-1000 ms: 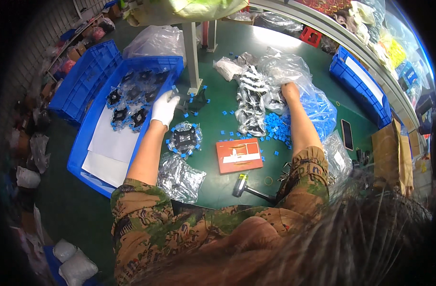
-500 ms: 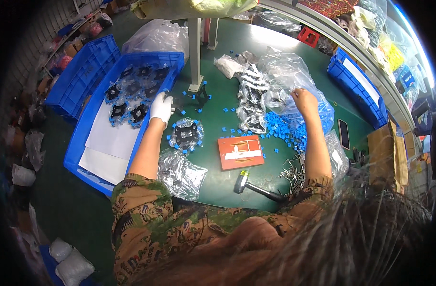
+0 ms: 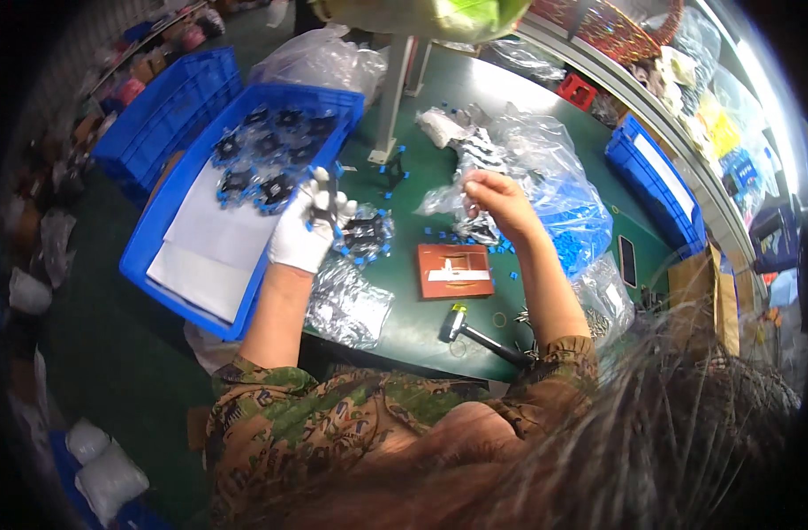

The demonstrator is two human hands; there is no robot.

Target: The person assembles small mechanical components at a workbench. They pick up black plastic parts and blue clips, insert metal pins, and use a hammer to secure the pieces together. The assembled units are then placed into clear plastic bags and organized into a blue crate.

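Observation:
My left hand [image 3: 299, 238], in a white glove, is closed around a black plastic bracket [image 3: 329, 208] with blue clips at its ends. Bare fingers of my right hand [image 3: 505, 208] pinch a crumpled clear plastic bag [image 3: 436, 201] above the bench. Just beyond my glove lies a bagged bracket [image 3: 366, 234], also black with blue tips. Another bracket [image 3: 395, 170] stands near the metal post. Loose blue clips [image 3: 570, 252] spill out under my right forearm, next to a large clear bag [image 3: 554, 159]. Several bagged brackets [image 3: 267, 141] fill the far end of the blue crate [image 3: 143, 256].
A red-brown box [image 3: 455, 284] and a hammer [image 3: 483, 336] lie near the bench's front edge. Flat clear bags [image 3: 355, 305] are by my left forearm. The metal post [image 3: 390, 106] rises behind. A phone [image 3: 627, 261] and another blue crate [image 3: 656, 181] are at right.
My left hand has lifted the bracket and come nearer, partly over the bagged one. My right hand has moved left from the large bag, now with clear plastic in its fingers. The view has shifted slightly.

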